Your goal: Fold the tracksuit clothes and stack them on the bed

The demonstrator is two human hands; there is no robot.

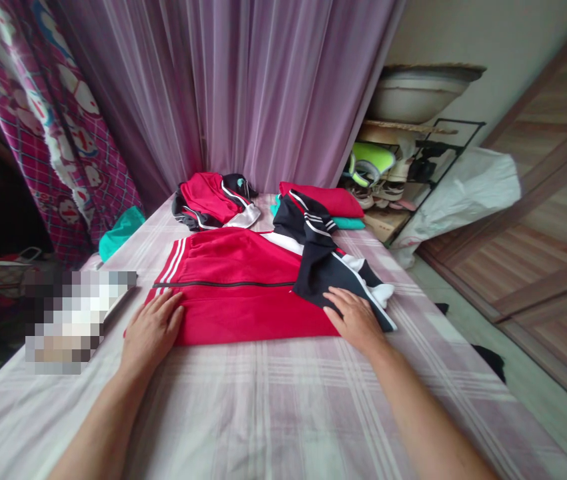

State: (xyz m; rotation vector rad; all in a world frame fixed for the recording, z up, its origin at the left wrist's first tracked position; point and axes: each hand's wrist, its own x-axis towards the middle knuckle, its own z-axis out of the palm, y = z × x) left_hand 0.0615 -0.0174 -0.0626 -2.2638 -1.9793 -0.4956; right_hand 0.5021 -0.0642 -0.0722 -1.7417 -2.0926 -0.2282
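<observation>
Plaid sheet [243, 413] is lying nearest the camera in the head view, with both forearms reaching over it. A crumpled red-and-dark garment [208, 199] is sitting beyond the work, left of a folded red-and-teal stack [346, 204]; a pixelated object [81, 323], unidentifiable, is lying at left. Dark sleeve fabric is extending in front of the stack, partly hiding it. At right, a rack [456, 157] is holding shoes [392, 190] and, on top, a basin [418, 93]; its interior is not showing. A white bag [468, 193] is hanging beside it, contents hidden. The red jacket [243, 317] is lying mid-sheet, its long axis and zipper running left to right, striped hem pointing left. The left hand [156, 323] is resting open, fingers extended, near the hem; the right hand [356, 319] is pressing open-palmed on the dark section, gripping nothing.
</observation>
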